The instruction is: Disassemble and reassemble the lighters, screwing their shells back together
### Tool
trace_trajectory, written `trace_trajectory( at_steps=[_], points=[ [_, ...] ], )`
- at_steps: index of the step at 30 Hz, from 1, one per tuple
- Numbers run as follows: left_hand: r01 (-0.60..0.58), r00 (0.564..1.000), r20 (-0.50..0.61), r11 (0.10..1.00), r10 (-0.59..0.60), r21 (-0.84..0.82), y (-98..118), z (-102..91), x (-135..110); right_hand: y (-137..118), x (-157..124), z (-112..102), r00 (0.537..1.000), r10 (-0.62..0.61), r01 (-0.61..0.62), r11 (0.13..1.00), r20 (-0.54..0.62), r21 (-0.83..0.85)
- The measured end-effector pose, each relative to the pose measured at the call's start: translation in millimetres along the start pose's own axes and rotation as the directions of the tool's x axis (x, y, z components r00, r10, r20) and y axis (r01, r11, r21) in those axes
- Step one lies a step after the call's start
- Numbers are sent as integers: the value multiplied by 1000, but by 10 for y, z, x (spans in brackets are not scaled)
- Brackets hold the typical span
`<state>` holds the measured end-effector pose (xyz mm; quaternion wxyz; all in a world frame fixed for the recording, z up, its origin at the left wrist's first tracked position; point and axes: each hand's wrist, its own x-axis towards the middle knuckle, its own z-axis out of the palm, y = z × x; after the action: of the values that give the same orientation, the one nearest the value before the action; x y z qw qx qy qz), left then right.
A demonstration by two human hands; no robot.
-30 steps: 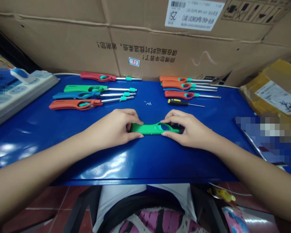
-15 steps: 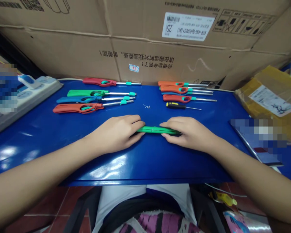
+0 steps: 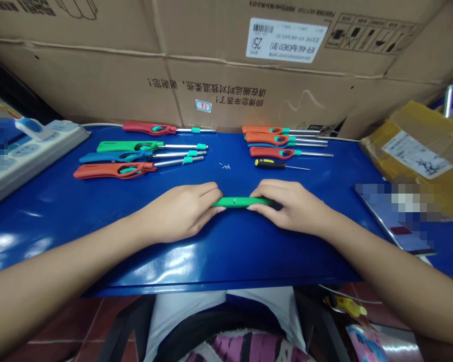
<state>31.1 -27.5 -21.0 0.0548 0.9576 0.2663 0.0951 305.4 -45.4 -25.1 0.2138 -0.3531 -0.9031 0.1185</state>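
Both of my hands grip a green lighter [image 3: 237, 202] just above the blue tabletop, seen edge-on. My left hand [image 3: 186, 210] pinches its left end between thumb and fingers. My right hand [image 3: 291, 207] is closed on its right end, thumb in front and fingers behind. The lighter's ends are hidden in my hands, so I cannot see a metal tube on it. Farther back lies a screwdriver [image 3: 271, 164] with a black and yellow handle. Small white bits [image 3: 225, 166] are scattered to its left.
Long-necked lighters lie in two groups, including an orange one [image 3: 115, 171] at left and a red one [image 3: 274, 152] at right. A cardboard box [image 3: 207, 75] walls off the back. A power strip [image 3: 41, 146] stands left; a taped package [image 3: 403, 125] and a phone-like slab [image 3: 396, 221] lie right.
The camera view has shifted slightly. My right thumb and fingers have moved a little inward along the green lighter; both hands still grip it.
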Motion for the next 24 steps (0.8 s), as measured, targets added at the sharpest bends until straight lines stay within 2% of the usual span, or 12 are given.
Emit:
trace_trajectory(
  at_steps=[5, 14, 19, 21, 22, 24],
  points=[
    [-6, 1000, -28, 999, 8, 39, -53, -58, -18, 41, 6, -42, 999, -5, 7, 999, -54, 32],
    [32, 997, -67, 984, -45, -177, -20, 37, -3, 66, 12, 19, 999, 0, 2, 998, -35, 60],
    [69, 994, -58, 933, -95, -353, 20, 27, 11, 44, 34, 15, 1000, 23, -22, 995, -11, 97],
    [141, 984, -27, 866, -176, -480, 33, 12, 22, 34, 38, 1, 1000, 24, -22, 993, -12, 114],
    [198, 972, 10, 800, -234, -566, 37, 9, 32, 32, 37, -3, 1000, 13, -11, 993, -10, 122],
    [330, 931, 156, 573, -331, -750, 42, 11, 64, 34, 30, -1, 999, -34, 31, 992, 16, 124]
  ],
)
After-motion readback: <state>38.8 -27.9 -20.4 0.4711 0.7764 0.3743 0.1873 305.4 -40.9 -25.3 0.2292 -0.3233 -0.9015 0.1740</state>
